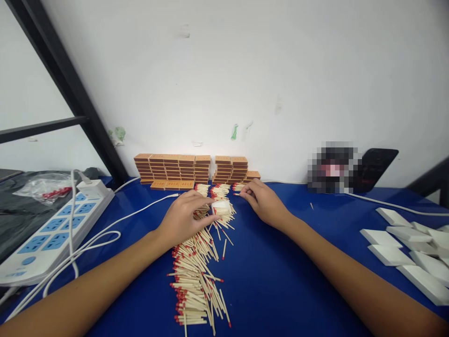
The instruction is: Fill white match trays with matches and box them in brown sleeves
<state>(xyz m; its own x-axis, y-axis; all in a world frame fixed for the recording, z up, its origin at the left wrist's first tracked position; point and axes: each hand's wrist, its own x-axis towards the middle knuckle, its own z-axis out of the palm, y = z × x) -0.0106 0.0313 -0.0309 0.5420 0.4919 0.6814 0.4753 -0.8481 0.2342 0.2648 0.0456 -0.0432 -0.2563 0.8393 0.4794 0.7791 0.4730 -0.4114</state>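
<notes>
My left hand [185, 215] is closed on a small white matchbox tray [222, 205], thumb at its near side and a finger at its far left corner. Some matches lie inside the tray. To its right, my right hand [261, 201] pinches a few red-tipped matches [237, 194] between thumb and fingers. A long heap of loose matches [191, 281] runs from under my left hand towards me, and further matches [219, 189] lie just behind the tray. Part of the heap is hidden by my left hand.
Stacked orange matchboxes [164, 168] line the wall. White trays [412, 238] are piled at the right on the blue table [280, 290]. A dark phone [375, 168] leans at the back right. At the left are a power strip [56, 234], white cables [101, 234] and a plastic bag [47, 187].
</notes>
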